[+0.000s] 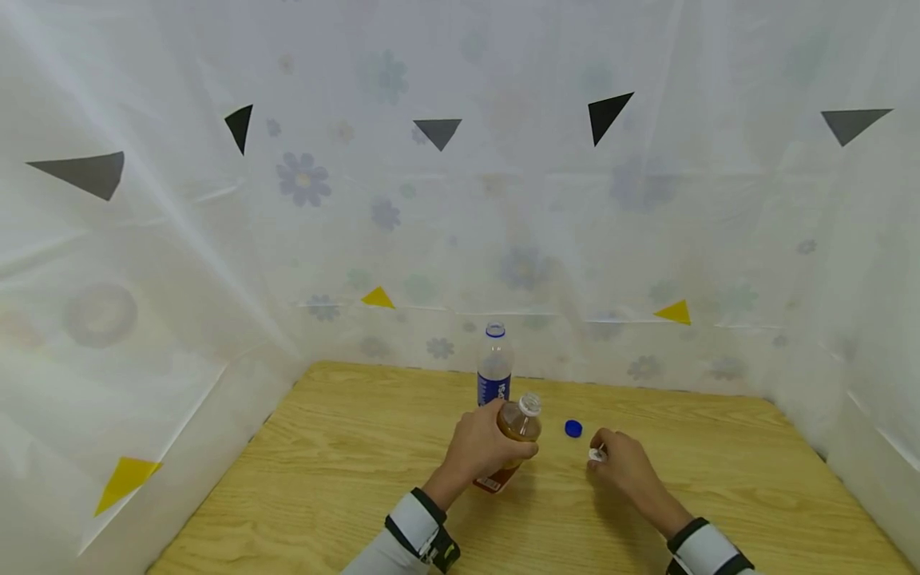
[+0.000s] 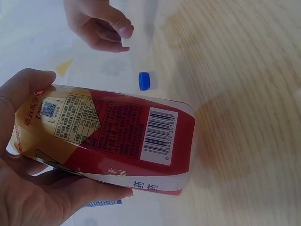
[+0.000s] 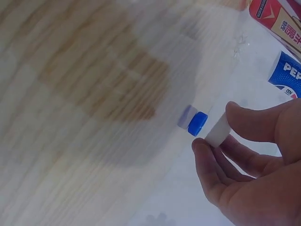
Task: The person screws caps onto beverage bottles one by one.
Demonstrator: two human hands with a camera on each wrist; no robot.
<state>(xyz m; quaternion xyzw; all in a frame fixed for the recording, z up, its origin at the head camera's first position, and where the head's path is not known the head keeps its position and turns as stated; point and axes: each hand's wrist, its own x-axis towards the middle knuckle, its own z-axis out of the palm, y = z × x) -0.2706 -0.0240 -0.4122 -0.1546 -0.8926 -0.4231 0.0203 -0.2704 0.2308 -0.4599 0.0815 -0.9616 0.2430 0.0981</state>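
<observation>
My left hand grips a bottle of amber drink, fingers wrapped round its upper part. The bottle leans to the right, and its mouth is uncapped with a white ring at the neck. Its red and gold label carries a barcode. Between thumb and fingers, my right hand pinches a white bottle cap close over the table. A blue bottle cap lies on the wood between the two hands. Behind the left hand stands a clear Pepsi bottle, also uncapped, its lower part hidden.
The wooden table reaches back to a pale flowered sheet hanging behind it. More sheeting hangs along the left side and on the right. Black, grey and yellow triangles are stuck on the sheets.
</observation>
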